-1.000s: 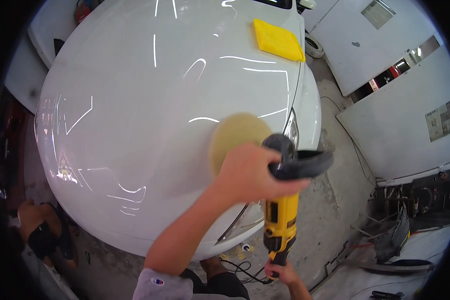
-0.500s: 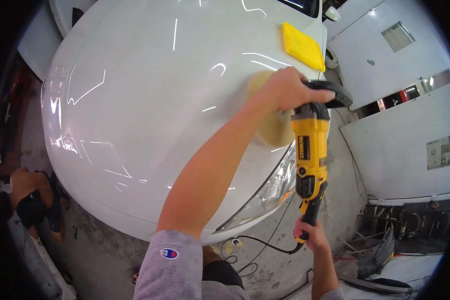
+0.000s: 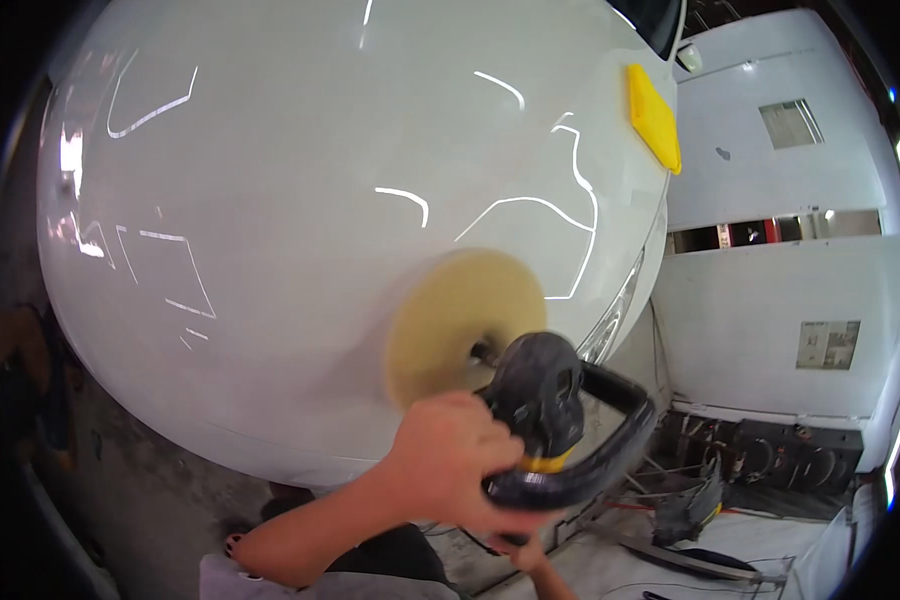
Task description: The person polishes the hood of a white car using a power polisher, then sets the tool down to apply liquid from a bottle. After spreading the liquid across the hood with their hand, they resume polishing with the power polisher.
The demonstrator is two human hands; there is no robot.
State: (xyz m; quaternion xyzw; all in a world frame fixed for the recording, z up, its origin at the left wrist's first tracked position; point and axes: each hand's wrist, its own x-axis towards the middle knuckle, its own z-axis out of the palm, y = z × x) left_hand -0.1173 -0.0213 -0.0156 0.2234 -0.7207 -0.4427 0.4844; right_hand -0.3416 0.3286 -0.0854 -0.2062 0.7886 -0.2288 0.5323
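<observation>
My left hand [image 3: 455,455] is closed on the black loop handle [image 3: 625,440] of a polisher [image 3: 538,390]. The polisher's round yellowish pad [image 3: 450,310] lies against the white car hood [image 3: 270,200] and looks blurred, as if spinning. Low in the view, behind the tool, my right hand [image 3: 528,550] is mostly hidden; only part of it shows, near the polisher's rear end. A folded yellow cloth [image 3: 654,120] rests on the hood near its right edge.
A headlight [image 3: 615,315] sits at the hood's right edge. White panels [image 3: 760,300] stand at the right, with car parts [image 3: 695,510] on the floor below them. Another person [image 3: 30,360] is dimly visible at the far left.
The polisher and both hands have moved toward my body, with the pad shifted left and down on the hood. The tool's yellow body has swung mostly out of sight. The view has shifted.
</observation>
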